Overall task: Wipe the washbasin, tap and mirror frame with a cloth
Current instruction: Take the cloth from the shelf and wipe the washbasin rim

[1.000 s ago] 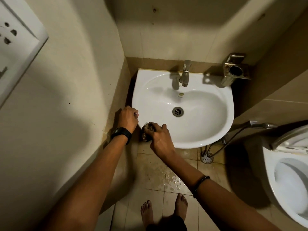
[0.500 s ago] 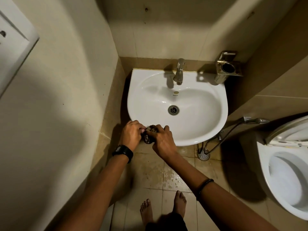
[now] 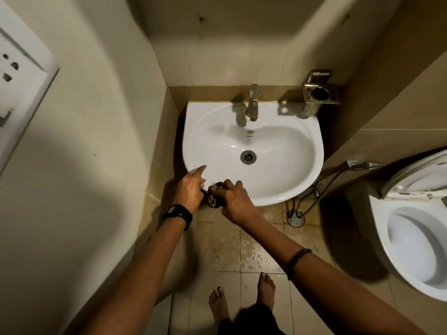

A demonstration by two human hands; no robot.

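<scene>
Item: cloth (image 3: 215, 195), dark and patterned, bunched into a wad at the near-left rim of the washbasin (image 3: 285, 189), between the two hands. It is judged to be gathered small so that a firm pad meets the porcelain edge. Right hand (image 3: 235, 201): fingers curled over the top of the wad, gripping it and bearing down on the rim, knuckles up. Left hand (image 3: 191, 189): index finger straight, its tip laid on the rim's left curve (probably steadying, or marking the stretch to be wiped). Its remaining fingers fold toward the cloth, but whether they pinch its edge cannot be told. Tap (image 3: 252, 102): upright at the back of the basin, well apart from both hands, untouched. Mirror frame: not in view. Also present: drain (image 3: 248, 156) in the bowl, metal holder (image 3: 319, 91) on the wall right of the tap, toilet (image 3: 411, 250) at right, wet tiled floor (image 3: 217, 243) below.
</scene>
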